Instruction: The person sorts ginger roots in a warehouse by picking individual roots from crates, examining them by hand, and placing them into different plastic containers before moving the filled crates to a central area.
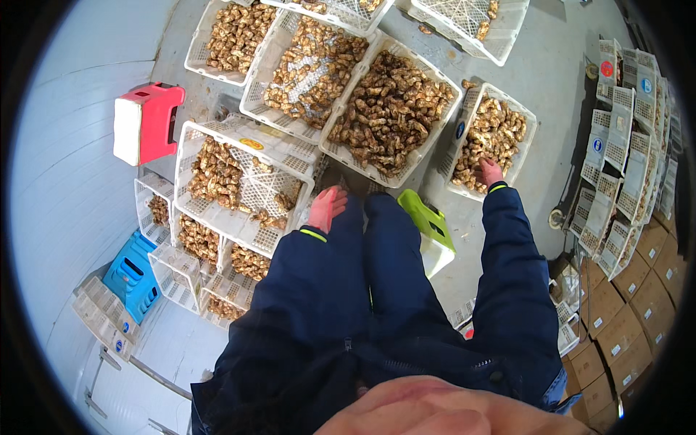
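My right hand (491, 172) reaches into the near side of a white plastic crate (528, 148) at the right, its fingers curled down onto the brown mushrooms (495, 134); the fingertips are partly hidden among them. Held over my left thigh, my left hand (328, 208) is open with its fingers stretched out and nothing in it. Beside it stands a large white crate (250, 233) with mushrooms in loose groups and a bare mesh bottom between them. Straight ahead of my knees, another crate (453, 85) is filled with darker mushrooms (395, 109).
More mushroom crates (250, 109) stand farther ahead, with smaller baskets (170, 272) at the lower left. A red stool (161, 119), a blue stool (133, 275) and a green stool (435, 228) stand around me. Stacked crates (607, 203) and cardboard boxes (616, 333) line the right side.
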